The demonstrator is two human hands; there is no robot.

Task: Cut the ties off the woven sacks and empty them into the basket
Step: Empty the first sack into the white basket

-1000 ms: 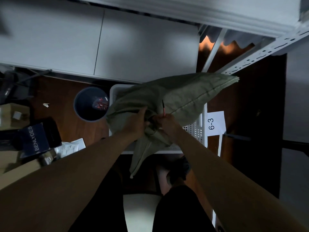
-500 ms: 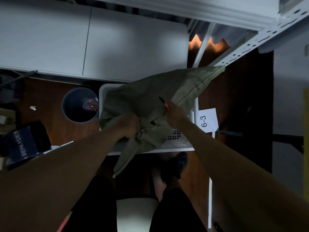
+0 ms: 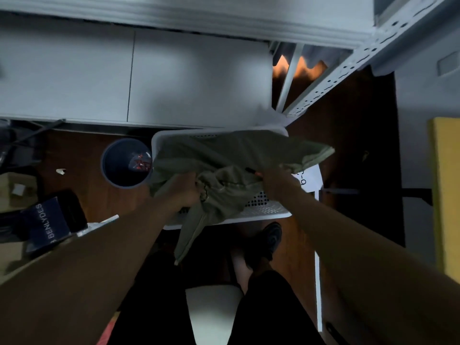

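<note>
Sack lowered over basket, hands spread apart.
Left hand (image 3: pixel 185 189) grips tight on woven sack (image 3: pixel 224 160) neck; right hand (image 3: pixel 276 181) clutches fabric plus a red-tipped tool (image 3: pixel 252 171); white basket (image 3: pixel 268 210) below, tie apparently still uncut.

Woven sack (image 3: pixel 224 165) lies draped across the white basket (image 3: pixel 263 212), covering most of its opening; only the near right corner of the perforated wall is exposed. Round bin (image 3: pixel 125 163) stands just left of the basket, touching or nearly so. White cabinet (image 3: pixel 134 75) closes off the far side. Slotted shelf upright (image 3: pixel 331 80) slants down toward the basket's far right corner. Boxes (image 3: pixel 47 225) crowd the floor at left.
</note>
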